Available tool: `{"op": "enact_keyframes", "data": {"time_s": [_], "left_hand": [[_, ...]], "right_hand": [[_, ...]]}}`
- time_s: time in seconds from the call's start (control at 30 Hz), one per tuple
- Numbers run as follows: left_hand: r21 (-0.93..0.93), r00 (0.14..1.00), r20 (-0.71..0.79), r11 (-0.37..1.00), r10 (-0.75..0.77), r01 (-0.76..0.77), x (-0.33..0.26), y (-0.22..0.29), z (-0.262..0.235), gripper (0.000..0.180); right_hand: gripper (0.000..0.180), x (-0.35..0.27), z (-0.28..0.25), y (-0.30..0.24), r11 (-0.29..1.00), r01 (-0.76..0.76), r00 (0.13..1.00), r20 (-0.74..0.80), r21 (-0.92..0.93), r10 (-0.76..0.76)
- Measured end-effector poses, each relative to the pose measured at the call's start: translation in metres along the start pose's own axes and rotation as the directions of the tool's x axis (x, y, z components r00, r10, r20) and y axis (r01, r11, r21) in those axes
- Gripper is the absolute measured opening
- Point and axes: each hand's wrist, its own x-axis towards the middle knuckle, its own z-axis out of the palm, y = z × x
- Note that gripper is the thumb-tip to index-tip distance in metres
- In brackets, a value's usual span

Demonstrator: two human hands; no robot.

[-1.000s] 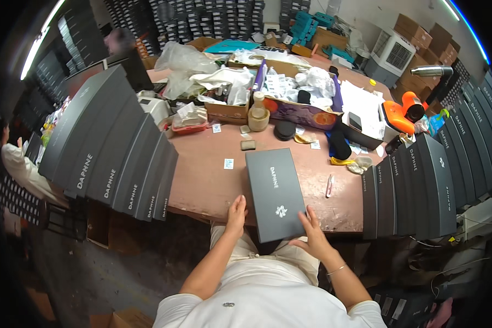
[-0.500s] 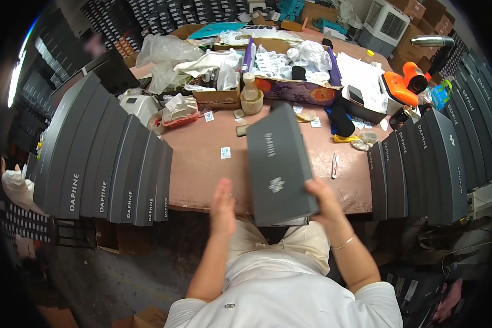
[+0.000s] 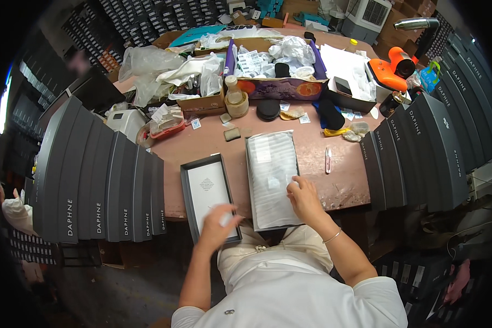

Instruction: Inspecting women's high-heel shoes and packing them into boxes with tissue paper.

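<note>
Right now your left hand [image 3: 220,220] rests open in the lid [image 3: 209,195]; right hand [image 3: 303,198] fingers flat, steadying tissue in the open box [image 3: 271,177] beside it.

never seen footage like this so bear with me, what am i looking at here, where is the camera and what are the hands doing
There is no machine here: a person works with two bare hands, and the one picture comes from a wide fisheye camera worn on the head, looking down. That is why straight edges bend near the rim and the forearms enter from below.

On the worn reddish-brown table lie two parts of a dark grey cardboard box. The upturned lid with a white inside sits on the left, and the left hand is over its near end, blurred by motion. The open box base filled with white tissue paper sits beside it, and the right hand rests its fingers on the paper.

Rows of closed dark grey boxes stand on both sides. At the back are crumpled plastic bags, small cartons and an orange handheld tool.
</note>
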Motion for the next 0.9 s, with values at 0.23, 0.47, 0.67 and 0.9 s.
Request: {"op": "enact_keyframes", "data": {"time_s": [0.23,0.47,0.67,0.9], "left_hand": [[-0.105,0.851,0.159,0.865,0.501,-0.49,0.006,0.02,0.141,0.033],[-0.667,0.91,-0.27,0.742,-0.315,0.059,0.066,-0.039,0.095,0.056],[0.441,0.944,0.155,0.835,0.291,-0.33,0.161,0.0,0.096,0.061],[0.427,0.913,-0.023,0.829,0.408,-0.36,0.194,-0.028,0.086,0.035]], "right_hand": [[0.02,0.025,0.014,-0.134,0.731,0.634,0.752,0.02,0.251,-0.659],[0.054,0.05,-0.022,-0.046,0.953,0.295,0.947,-0.155,0.076,-0.281],[0.039,0.057,0.064,0.024,0.976,0.216,0.958,-0.194,0.008,-0.21],[0.038,0.058,0.061,0.02,0.956,0.273,0.951,-0.119,-0.112,-0.285]]}}
